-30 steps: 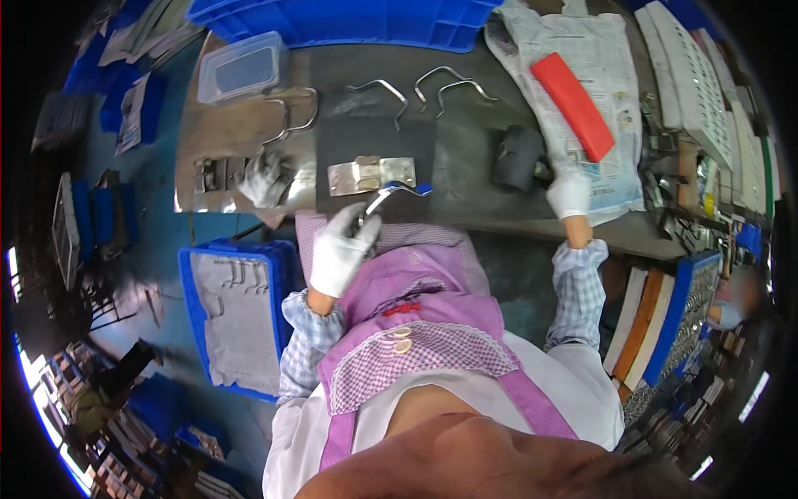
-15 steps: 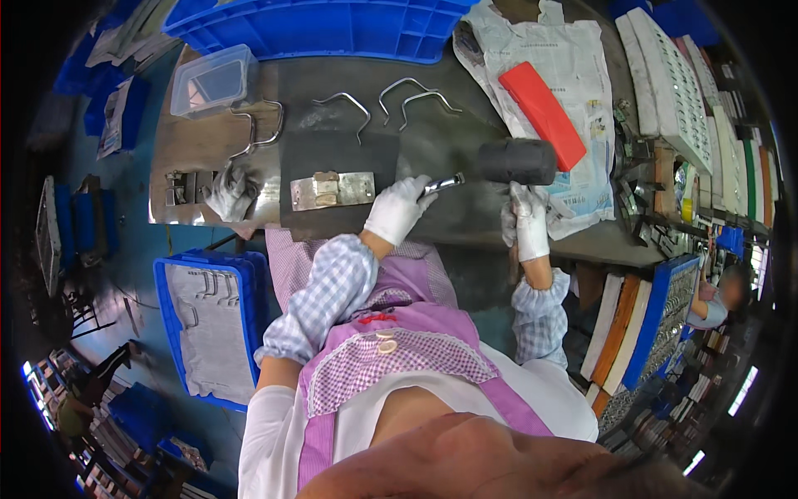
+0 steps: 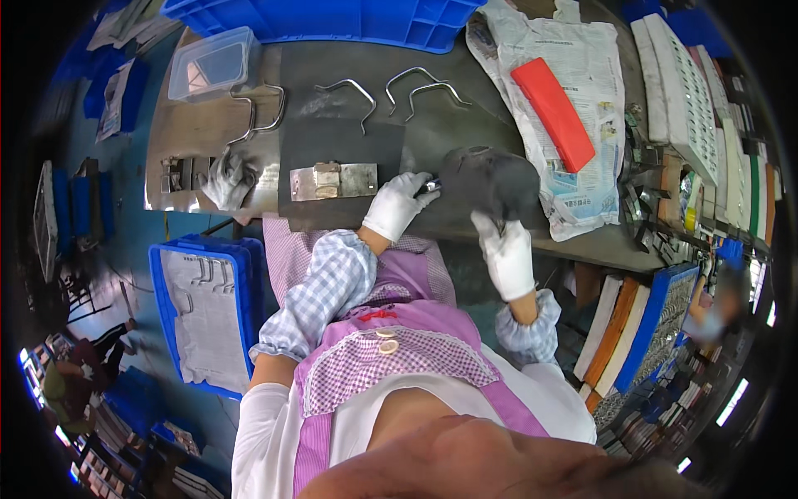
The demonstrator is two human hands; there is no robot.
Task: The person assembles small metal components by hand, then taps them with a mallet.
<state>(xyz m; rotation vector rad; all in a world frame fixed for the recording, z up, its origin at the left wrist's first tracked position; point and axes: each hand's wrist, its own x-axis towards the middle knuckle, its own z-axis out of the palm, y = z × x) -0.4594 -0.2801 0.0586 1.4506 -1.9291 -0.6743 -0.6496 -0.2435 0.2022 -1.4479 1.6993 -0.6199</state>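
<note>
My left hand (image 3: 399, 205), in a white glove, is closed around a short shiny metal piece (image 3: 430, 186) over the dark tabletop. The piece's far end is hidden by the black head of a mallet (image 3: 495, 183), blurred by motion. My right hand (image 3: 504, 254), also gloved, is closed on the mallet's handle, which is mostly hidden by the fingers. Left of my left hand lies a flat metal block fixture (image 3: 357, 180). Beyond my hands rest bent metal rods (image 3: 360, 90), and two more such rods (image 3: 416, 75) lie to their right.
A red box (image 3: 555, 116) sits on newspaper (image 3: 594, 195) at right. A clear plastic box (image 3: 208, 66), a grey-white glove (image 3: 226, 183) and another metal fixture (image 3: 176, 175) are at left. A large blue crate (image 3: 332, 21) stands at the back; a paper-lined blue bin (image 3: 208, 324) stands lower left.
The mallet has swung left and nearer, its head now against or just over the metal piece. My right hand has moved left with it; my left hand stays nearly in place.
</note>
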